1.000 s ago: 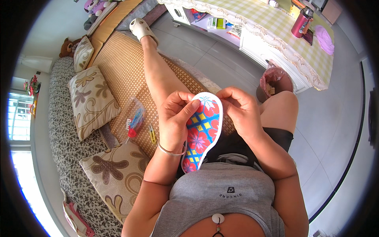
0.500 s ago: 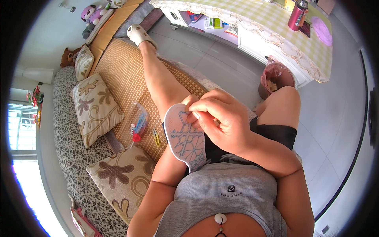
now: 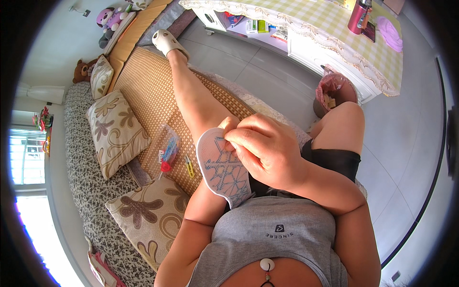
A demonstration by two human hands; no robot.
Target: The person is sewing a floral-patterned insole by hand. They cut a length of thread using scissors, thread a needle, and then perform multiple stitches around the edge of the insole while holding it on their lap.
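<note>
A white insole with a blue stitched-looking line pattern is held upright over my lap. My left hand grips it from behind, mostly hidden, with fingers showing at its upper right edge. At that same edge my right hand is closed in a pinch, thumb against forefinger; whatever lies between these fingertips is too small to make out. Left of the insole, a clear plastic bag holding blue and red items lies on the woven mat. Beside the bag is a yellow utility knife.
Patterned cushions lie along the left side of the seat. To the right stands a bin with a pink liner. Beyond it, a white cabinet under a checked cloth carries a red flask and a pink cloth.
My right hand has shifted slightly left, its fingers curling tighter at the insole's edge. The insole has tilted a little; the bag and knife stay put.
</note>
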